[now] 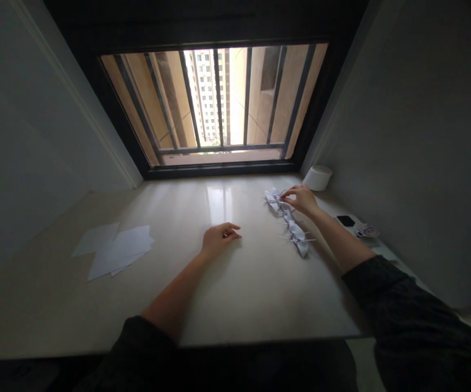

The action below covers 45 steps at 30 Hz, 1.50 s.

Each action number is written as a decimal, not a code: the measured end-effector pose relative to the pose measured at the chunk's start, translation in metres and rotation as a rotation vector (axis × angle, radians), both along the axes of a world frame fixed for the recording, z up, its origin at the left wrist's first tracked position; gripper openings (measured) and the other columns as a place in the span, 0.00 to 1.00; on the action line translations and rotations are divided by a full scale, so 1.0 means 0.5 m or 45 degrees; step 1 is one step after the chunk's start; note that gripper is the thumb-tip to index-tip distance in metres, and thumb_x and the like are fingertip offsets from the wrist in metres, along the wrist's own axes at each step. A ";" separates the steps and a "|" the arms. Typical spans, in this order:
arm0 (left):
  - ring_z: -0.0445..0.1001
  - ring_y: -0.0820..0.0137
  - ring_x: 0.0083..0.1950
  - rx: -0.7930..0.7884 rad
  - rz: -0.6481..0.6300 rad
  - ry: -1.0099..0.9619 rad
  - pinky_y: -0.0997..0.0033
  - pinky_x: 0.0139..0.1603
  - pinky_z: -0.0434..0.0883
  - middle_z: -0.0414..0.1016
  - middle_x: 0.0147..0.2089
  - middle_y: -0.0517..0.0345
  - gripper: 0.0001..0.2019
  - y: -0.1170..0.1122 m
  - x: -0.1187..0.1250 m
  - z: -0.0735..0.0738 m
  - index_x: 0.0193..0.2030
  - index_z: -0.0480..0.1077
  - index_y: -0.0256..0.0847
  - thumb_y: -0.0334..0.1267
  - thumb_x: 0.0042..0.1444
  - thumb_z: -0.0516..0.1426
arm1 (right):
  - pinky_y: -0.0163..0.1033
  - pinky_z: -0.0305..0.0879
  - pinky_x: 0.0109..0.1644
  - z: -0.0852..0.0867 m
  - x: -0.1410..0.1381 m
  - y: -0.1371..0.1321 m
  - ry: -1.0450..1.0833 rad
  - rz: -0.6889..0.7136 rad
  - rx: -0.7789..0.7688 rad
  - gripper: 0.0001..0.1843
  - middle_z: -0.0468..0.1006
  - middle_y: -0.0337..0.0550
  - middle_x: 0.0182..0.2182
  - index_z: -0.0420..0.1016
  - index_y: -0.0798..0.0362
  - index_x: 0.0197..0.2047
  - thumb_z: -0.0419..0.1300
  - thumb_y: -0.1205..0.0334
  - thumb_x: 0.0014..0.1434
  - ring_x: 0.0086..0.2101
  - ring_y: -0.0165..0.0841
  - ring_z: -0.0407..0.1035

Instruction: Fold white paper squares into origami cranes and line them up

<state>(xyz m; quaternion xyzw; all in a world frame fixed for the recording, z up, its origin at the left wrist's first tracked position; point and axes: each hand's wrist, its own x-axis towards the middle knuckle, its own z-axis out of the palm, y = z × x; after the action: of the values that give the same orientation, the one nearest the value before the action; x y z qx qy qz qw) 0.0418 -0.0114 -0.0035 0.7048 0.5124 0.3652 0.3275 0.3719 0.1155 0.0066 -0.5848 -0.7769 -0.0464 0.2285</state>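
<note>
A row of small folded white paper pieces [296,233] with thin pointed ends runs along the right part of the pale counter [251,294]. At the far end of that row, my right hand [301,200] pinches one folded paper piece [275,200] between thumb and fingers; its tips partly cover the paper. My left hand [219,239] rests over the middle of the counter, fingers loosely bent and thumb apart from them, with nothing visible in it. Several flat white paper sheets [124,247] lie overlapping to its left.
A white roll [317,178] stands in the back right corner by the wall. A dark flat object [345,220] and a small pale printed item [366,231] lie along the right edge, beyond my right forearm. The barred window [219,103] closes off the back.
</note>
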 end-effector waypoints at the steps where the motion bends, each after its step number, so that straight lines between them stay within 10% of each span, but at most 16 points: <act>1: 0.75 0.70 0.33 0.001 -0.002 -0.001 0.71 0.36 0.70 0.79 0.34 0.59 0.12 0.000 0.000 0.000 0.41 0.75 0.48 0.43 0.48 0.59 | 0.38 0.56 0.43 0.004 -0.002 -0.001 0.002 0.008 -0.002 0.10 0.78 0.42 0.34 0.81 0.45 0.34 0.62 0.52 0.51 0.36 0.36 0.65; 19: 0.75 0.70 0.33 0.025 0.001 0.013 0.72 0.35 0.70 0.79 0.34 0.59 0.12 0.001 -0.001 -0.006 0.40 0.75 0.48 0.45 0.48 0.60 | 0.41 0.58 0.42 0.076 -0.022 -0.027 0.002 -0.052 0.045 0.11 0.78 0.44 0.35 0.80 0.48 0.35 0.61 0.53 0.53 0.38 0.40 0.64; 27: 0.75 0.72 0.32 0.041 0.022 0.072 0.73 0.34 0.69 0.79 0.34 0.60 0.11 -0.001 0.002 -0.002 0.39 0.76 0.49 0.45 0.48 0.59 | 0.41 0.60 0.39 0.183 -0.170 -0.192 0.309 0.078 0.110 0.16 0.78 0.43 0.34 0.79 0.48 0.39 0.54 0.49 0.58 0.34 0.37 0.67; 34: 0.75 0.70 0.36 0.053 0.173 0.149 0.73 0.36 0.68 0.79 0.36 0.59 0.11 -0.007 -0.008 0.016 0.36 0.76 0.48 0.48 0.50 0.58 | 0.38 0.60 0.41 0.085 -0.340 -0.296 0.070 0.101 -0.143 0.13 0.78 0.44 0.37 0.78 0.48 0.38 0.52 0.59 0.60 0.40 0.37 0.66; 45: 0.73 0.66 0.41 0.219 0.277 0.528 0.70 0.42 0.64 0.78 0.39 0.59 0.11 -0.023 -0.031 0.051 0.38 0.75 0.49 0.49 0.53 0.55 | 0.39 0.59 0.46 0.012 -0.350 -0.291 -0.001 0.222 -0.229 0.13 0.77 0.45 0.41 0.77 0.49 0.42 0.52 0.59 0.59 0.43 0.38 0.66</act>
<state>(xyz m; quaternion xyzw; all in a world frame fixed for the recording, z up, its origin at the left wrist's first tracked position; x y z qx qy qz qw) 0.0265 -0.0230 0.0220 0.7306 0.6086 0.2884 0.1128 0.1968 -0.0298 0.0128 -0.5332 -0.8259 0.0433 0.1782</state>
